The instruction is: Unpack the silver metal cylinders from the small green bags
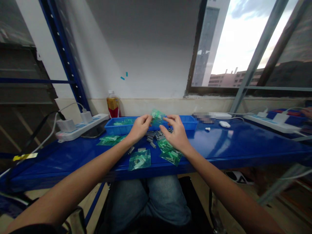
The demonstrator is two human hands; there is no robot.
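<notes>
At frame centre, pinching green bag (157,117) with left hand (140,127), with right hand (178,135) half-open beside; below, filled bags (139,160), but also loose grey pieces (152,144).

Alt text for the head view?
A person's left hand holds up a small green packet, the right hand close beside it, over a blue table. More green packets and grey pieces lie below; a blue tray stands behind.
</notes>
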